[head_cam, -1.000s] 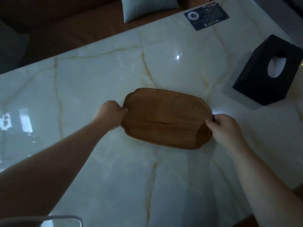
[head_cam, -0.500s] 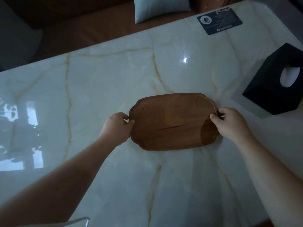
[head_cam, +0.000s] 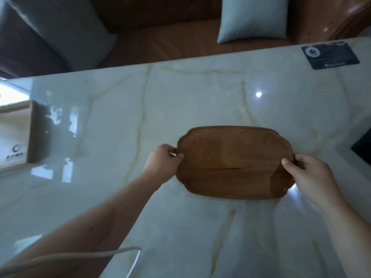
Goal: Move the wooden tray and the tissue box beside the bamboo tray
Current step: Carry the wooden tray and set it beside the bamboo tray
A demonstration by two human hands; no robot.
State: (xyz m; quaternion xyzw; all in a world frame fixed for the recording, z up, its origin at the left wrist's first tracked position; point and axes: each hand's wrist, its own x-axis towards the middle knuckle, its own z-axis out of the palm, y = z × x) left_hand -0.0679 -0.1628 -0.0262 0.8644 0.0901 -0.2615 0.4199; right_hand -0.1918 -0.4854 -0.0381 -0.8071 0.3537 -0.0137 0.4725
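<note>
Wooden tray: the wooden tray (head_cam: pixel 234 162) sits at the centre of what we see, flat on or just above the marble table (head_cam: pixel 200 101); we cannot tell which.
Left hand: our left hand (head_cam: pixel 161 167) is at the tray's 9 o'clock end, thumb on the rim and fingers curled under, pinching the edge.
Right hand: our right hand (head_cam: pixel 313 178) is at its 3 o'clock end, thumb on top and fingers tucked behind the rim, pinching it too.
Handling: we judge the tray stiff, fairly light and smooth; on this glossy marble it likely slides easily, so the two short ends give the steadiest hold.
Bamboo tray: the bamboo tray (head_cam: pixel 14 135) lies at 9 o'clock, well apart.
Tissue box: only a corner of the dark tissue box (head_cam: pixel 363 149) shows at 3 o'clock, near the wooden tray, untouched.
</note>
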